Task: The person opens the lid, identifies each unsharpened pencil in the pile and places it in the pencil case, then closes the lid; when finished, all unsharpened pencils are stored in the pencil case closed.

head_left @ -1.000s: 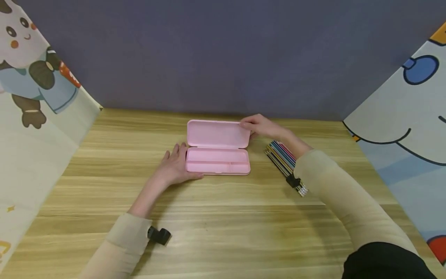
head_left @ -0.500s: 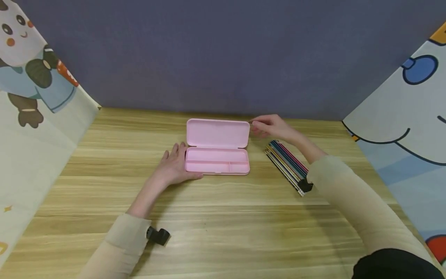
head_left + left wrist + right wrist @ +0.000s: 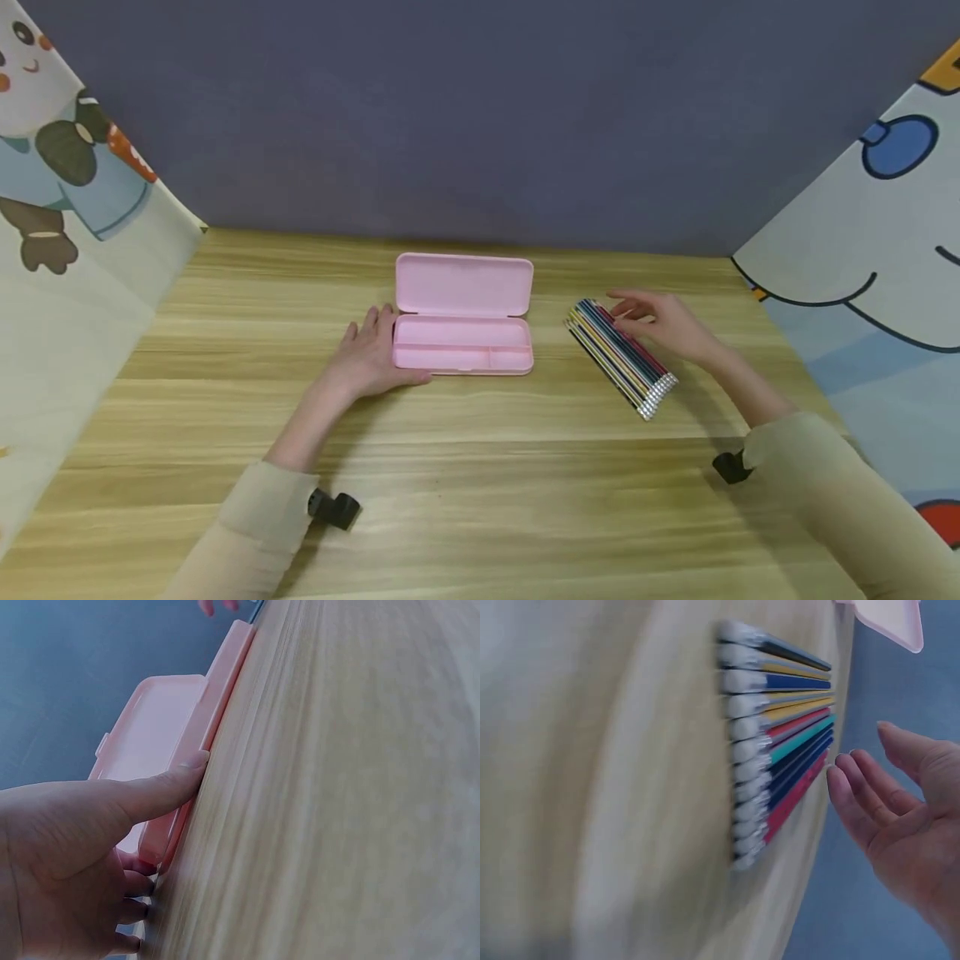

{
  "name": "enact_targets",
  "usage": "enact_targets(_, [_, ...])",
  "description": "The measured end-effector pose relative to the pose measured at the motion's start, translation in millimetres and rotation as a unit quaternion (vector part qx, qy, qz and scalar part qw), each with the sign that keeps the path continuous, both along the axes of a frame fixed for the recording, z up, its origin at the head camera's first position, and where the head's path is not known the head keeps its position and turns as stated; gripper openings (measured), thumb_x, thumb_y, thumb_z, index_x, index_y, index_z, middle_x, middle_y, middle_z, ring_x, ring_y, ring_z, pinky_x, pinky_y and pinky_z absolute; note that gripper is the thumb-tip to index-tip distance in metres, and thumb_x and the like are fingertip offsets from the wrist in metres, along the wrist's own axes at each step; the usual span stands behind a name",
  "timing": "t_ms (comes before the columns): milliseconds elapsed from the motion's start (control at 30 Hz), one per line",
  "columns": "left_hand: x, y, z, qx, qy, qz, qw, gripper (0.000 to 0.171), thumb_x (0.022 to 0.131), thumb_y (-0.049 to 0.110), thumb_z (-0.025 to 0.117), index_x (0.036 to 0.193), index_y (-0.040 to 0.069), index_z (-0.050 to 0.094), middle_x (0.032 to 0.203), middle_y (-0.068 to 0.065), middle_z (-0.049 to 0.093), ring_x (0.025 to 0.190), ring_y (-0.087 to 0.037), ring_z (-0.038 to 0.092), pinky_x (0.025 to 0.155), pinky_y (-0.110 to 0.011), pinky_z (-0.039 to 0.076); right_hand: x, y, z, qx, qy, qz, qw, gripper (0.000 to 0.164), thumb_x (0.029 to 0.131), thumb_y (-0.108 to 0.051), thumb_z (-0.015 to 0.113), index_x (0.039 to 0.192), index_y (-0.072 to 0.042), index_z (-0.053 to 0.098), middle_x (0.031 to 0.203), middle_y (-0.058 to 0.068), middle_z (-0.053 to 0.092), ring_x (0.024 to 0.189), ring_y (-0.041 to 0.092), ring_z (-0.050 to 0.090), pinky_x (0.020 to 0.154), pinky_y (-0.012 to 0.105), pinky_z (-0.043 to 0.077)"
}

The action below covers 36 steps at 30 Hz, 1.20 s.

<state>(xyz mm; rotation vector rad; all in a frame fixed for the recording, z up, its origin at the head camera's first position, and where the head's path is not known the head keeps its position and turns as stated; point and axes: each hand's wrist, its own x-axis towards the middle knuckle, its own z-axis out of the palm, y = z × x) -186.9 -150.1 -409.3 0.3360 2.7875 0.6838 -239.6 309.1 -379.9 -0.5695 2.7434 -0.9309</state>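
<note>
A pink pencil case [image 3: 462,358] lies on the table with its lid [image 3: 463,285] tipped back. My left hand [image 3: 365,357] rests at its left end, thumb [image 3: 176,784] along the front wall and the other fingers spread past the left side. Empty-handed, my right hand [image 3: 667,323] hovers at the right side of a row of pencils [image 3: 615,354], thumb and fingers apart with a gap between them. In the right wrist view the pencils [image 3: 787,735] lie side by side in several colours, white erasers toward the near end.
The wood-look table [image 3: 480,483] meets a dark blue panel [image 3: 465,125] at the back. Printed side walls stand left and right. A black wrist camera [image 3: 333,508] sits on the left sleeve, another [image 3: 731,467] on the right.
My right hand has left the lid's right edge and come back to the right, over the pencils. The lid stays tipped back, and my left hand stays at the case's left end.
</note>
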Motion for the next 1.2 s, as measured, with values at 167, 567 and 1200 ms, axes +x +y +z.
enact_targets(167, [-0.6,-1.3,-0.9,-0.002,0.005,-0.002,1.0000,0.115,0.085,0.055,0.077,0.161,-0.005,0.014,0.169,-0.032,0.014,0.158,-0.051,0.008,0.128,-0.069,0.008,15.6,5.6,-7.2,0.018,0.023,-0.002,1.000,0.056,0.097,-0.009,0.070,0.149,-0.001,0.051,0.127,0.025,0.069,0.108,0.041,0.071,0.078,0.022,0.060])
enact_targets(567, [-1.2,-1.4,-1.9,0.000,0.005,-0.002,1.0000,0.115,0.085,0.054,0.077,0.161,-0.005,0.015,0.168,-0.032,0.015,0.158,-0.050,0.009,0.127,-0.069,0.008,27.7,2.2,-17.5,0.038,0.034,-0.027,0.998,0.062,0.089,0.002,0.075,0.147,0.000,0.053,0.126,0.028,0.069,0.105,0.041,0.071,0.085,0.049,0.063])
enact_targets(1200, [-1.7,-1.7,-2.0,0.005,-0.004,-0.001,1.0000,0.117,0.085,0.055,0.076,0.161,-0.005,0.011,0.169,-0.032,0.011,0.159,-0.049,0.004,0.128,-0.068,0.005,30.7,-2.0,-22.8,0.095,0.029,-0.067,0.993,0.055,0.091,-0.003,0.074,0.144,-0.002,0.058,0.122,0.023,0.071,0.100,0.035,0.072,0.080,0.046,0.061])
